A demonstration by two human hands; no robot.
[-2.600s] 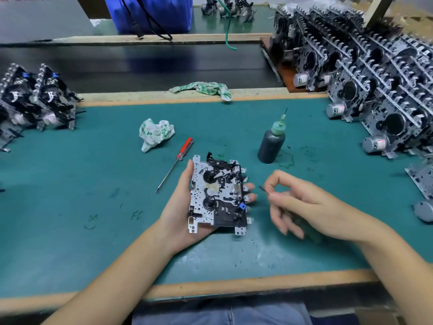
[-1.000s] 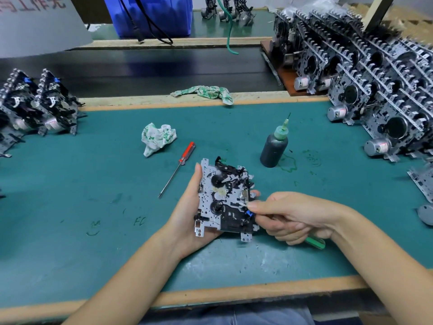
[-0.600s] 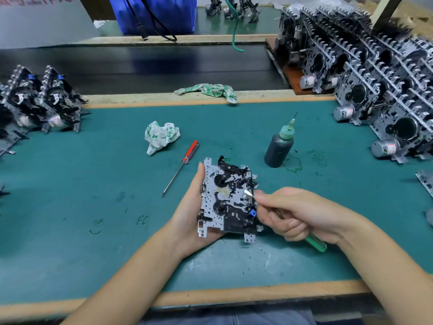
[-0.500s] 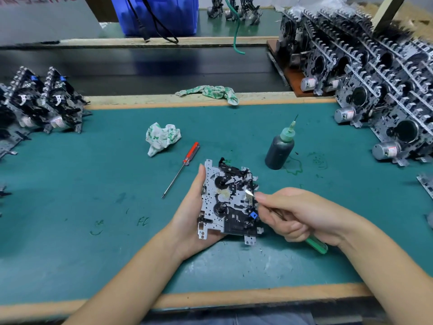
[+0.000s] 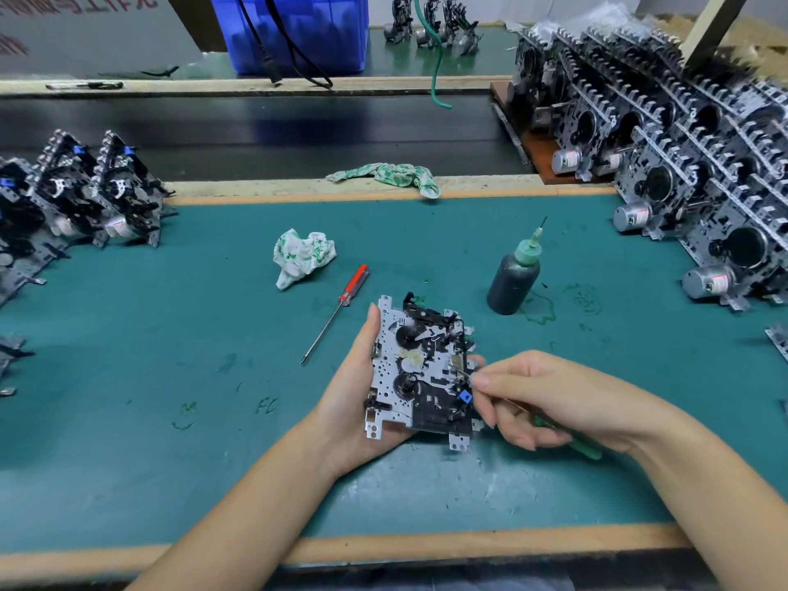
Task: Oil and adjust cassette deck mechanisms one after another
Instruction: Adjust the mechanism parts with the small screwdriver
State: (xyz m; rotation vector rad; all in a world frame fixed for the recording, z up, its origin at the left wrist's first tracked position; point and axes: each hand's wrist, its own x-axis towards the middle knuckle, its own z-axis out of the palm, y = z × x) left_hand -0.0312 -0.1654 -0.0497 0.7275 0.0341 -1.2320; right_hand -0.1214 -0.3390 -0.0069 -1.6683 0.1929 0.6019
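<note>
My left hand (image 5: pixel 347 403) holds a cassette deck mechanism (image 5: pixel 420 373) flat above the green mat, thumb along its left edge and fingertips showing past its right edge. The mechanism is a perforated metal plate with black gears and a small blue part. My right hand (image 5: pixel 550 398) grips a green-handled tool (image 5: pixel 575 441), its thin metal tip touching the right side of the mechanism. A dark oil bottle (image 5: pixel 514 281) with a green needle nozzle stands upright behind the mechanism.
A red-handled screwdriver (image 5: pixel 337 311) and a crumpled rag (image 5: pixel 302 255) lie to the left. Rows of mechanisms (image 5: pixel 699 164) fill the right side; a smaller group (image 5: pixel 81 194) stands at the left. Another rag (image 5: pixel 388 174) lies on the mat's far edge.
My right hand went from an open pinch beside the mechanism to a grip on the tool against its right side. The tool tip has since shifted slightly along that side. My left hand stays in place.
</note>
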